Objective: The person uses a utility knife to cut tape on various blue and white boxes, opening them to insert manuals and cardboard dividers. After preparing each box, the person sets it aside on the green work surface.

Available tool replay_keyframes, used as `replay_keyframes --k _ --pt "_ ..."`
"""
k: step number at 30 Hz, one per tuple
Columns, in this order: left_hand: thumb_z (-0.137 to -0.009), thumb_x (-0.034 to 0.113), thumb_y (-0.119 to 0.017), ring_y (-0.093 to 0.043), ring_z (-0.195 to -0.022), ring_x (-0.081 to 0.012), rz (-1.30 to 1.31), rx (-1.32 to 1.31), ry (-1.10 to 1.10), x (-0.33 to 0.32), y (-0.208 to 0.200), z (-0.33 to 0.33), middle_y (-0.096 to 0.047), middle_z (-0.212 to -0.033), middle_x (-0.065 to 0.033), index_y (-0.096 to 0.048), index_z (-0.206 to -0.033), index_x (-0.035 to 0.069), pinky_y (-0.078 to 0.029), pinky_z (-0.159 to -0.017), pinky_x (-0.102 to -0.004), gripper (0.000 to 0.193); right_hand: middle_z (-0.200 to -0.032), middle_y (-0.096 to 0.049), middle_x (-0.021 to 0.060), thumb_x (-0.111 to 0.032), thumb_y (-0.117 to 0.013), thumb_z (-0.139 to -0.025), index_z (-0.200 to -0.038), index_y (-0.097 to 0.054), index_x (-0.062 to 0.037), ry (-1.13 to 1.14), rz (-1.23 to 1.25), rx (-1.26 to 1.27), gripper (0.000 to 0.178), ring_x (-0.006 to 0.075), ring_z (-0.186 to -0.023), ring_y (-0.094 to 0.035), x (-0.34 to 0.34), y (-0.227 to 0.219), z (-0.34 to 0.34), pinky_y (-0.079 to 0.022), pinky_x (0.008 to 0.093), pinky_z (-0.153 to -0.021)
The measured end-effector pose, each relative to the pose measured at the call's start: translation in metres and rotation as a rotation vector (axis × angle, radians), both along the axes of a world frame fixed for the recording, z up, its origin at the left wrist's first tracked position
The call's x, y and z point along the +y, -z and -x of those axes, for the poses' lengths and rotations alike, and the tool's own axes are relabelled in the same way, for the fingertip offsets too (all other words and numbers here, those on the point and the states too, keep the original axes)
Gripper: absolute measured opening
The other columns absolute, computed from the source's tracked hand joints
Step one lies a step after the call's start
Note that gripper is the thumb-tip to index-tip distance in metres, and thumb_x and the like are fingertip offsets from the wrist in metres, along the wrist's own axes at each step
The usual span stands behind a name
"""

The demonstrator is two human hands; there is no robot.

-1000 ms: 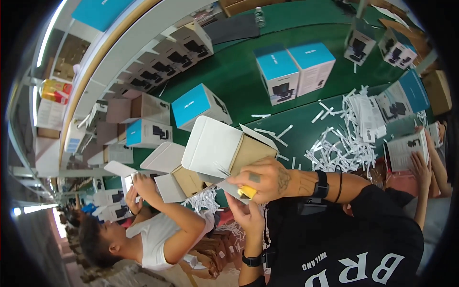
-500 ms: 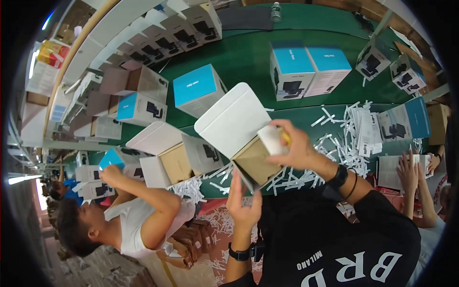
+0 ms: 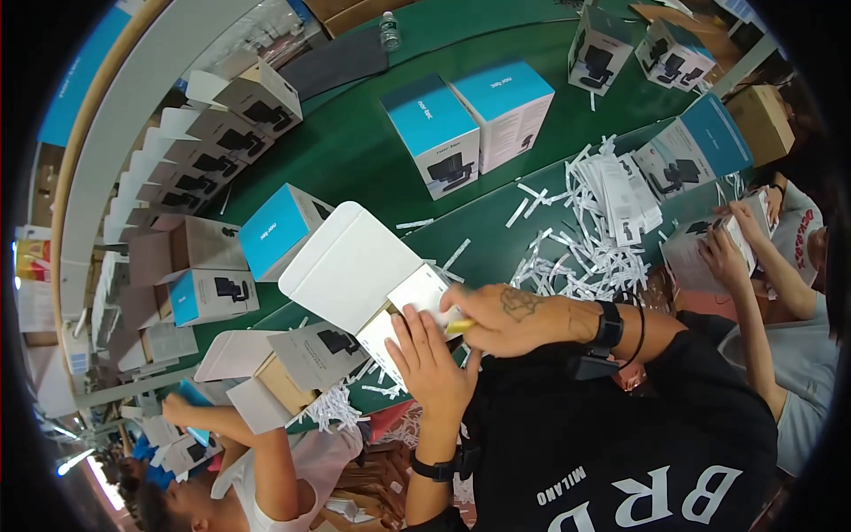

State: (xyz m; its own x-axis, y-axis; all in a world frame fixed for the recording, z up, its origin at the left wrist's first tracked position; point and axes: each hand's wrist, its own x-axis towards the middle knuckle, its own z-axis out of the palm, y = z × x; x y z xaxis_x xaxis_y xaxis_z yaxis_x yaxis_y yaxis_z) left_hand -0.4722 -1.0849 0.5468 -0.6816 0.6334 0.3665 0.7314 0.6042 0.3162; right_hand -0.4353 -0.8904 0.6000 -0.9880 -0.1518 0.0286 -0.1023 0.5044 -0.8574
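In front of me an open carton has its white lid [image 3: 350,266] raised. Two white end flaps, the right flap [image 3: 417,291] and the left flap [image 3: 379,341], lie folded inward over the opening and hide the inside. My left hand [image 3: 434,368] rests on the flaps with its fingers stretched out. At the carton's right end my right hand [image 3: 514,319] is closed round a small yellow object [image 3: 459,326], whose kind I cannot make out; its fingertips touch the right flap. To the left stands a second carton [image 3: 324,355], open, with brown cardboard inside.
Blue-topped cartons [image 3: 496,93] stand across the green table [image 3: 355,160]. Shredded paper strips [image 3: 567,257] and leaflets [image 3: 625,199] lie to the right. A row of cartons [image 3: 213,146] is at the far left. Co-workers' arms [image 3: 740,257] reach in at both sides.
The right flap has come down over the opening, and the brown inside is now covered. My left hand has moved from the carton's near wall onto the flaps. The whole view has turned.
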Motion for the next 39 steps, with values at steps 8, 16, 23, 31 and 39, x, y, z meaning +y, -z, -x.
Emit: replay_keyframes --k 8,16,23,31,39 --pt "-0.087 0.041 -0.078 -0.056 -0.134 -0.0360 0.031 0.169 0.055 -0.009 0.019 0.015 -0.060 -0.143 -0.0174 -0.061 -0.132 -0.002 -0.035 -0.114 -0.0587 0.064 -0.078 -0.071 0.0164 -0.024 -0.057 -0.097 -0.108 -0.067 -0.0047 0.045 -0.072 -0.201 0.024 0.0384 -0.079 -0.071 0.046 0.013 0.026 -0.055 0.0433 -0.075" --pt "-0.086 0.039 -0.080 -0.060 -0.130 -0.0328 -0.040 0.206 0.079 -0.013 0.023 0.017 -0.065 -0.137 -0.0145 -0.069 -0.120 -0.001 -0.037 -0.113 -0.0592 0.054 -0.078 -0.073 0.0133 -0.027 -0.059 -0.099 -0.096 -0.073 -0.0057 0.076 -0.233 -0.125 0.026 0.0331 -0.075 -0.072 0.049 0.015 0.037 -0.055 0.0392 -0.071" --pt "-0.075 0.035 -0.085 -0.050 -0.137 -0.0392 -0.027 0.016 0.096 -0.004 -0.011 0.026 -0.053 -0.148 -0.0206 -0.063 -0.128 -0.001 -0.030 -0.115 -0.0633 0.068 -0.073 -0.072 0.0110 -0.020 -0.061 -0.098 -0.098 -0.069 -0.0026 0.041 -0.136 -0.130 0.019 0.0236 -0.062 -0.071 0.049 0.018 0.043 -0.053 0.0332 -0.063" --pt "-0.065 0.038 -0.088 -0.035 -0.143 -0.0486 0.187 -0.099 0.114 0.016 -0.031 0.046 -0.034 -0.156 -0.0305 -0.050 -0.144 -0.001 -0.022 -0.117 -0.0659 0.096 -0.079 -0.073 0.0142 -0.024 -0.060 -0.097 -0.094 -0.073 -0.0051 0.102 -0.183 -0.125 0.024 0.0347 -0.077 -0.071 0.047 0.017 0.044 -0.055 0.0425 -0.072" --pt "-0.064 0.042 -0.087 -0.041 -0.139 -0.0500 0.124 -0.010 0.095 0.011 -0.015 0.035 -0.041 -0.151 -0.0323 -0.048 -0.146 -0.002 -0.027 -0.115 -0.0676 0.100 -0.084 -0.073 0.0152 -0.025 -0.061 -0.096 -0.095 -0.074 -0.0073 0.171 -0.229 -0.118 0.022 0.0375 -0.080 -0.070 0.046 0.024 0.036 -0.055 0.0446 -0.074"
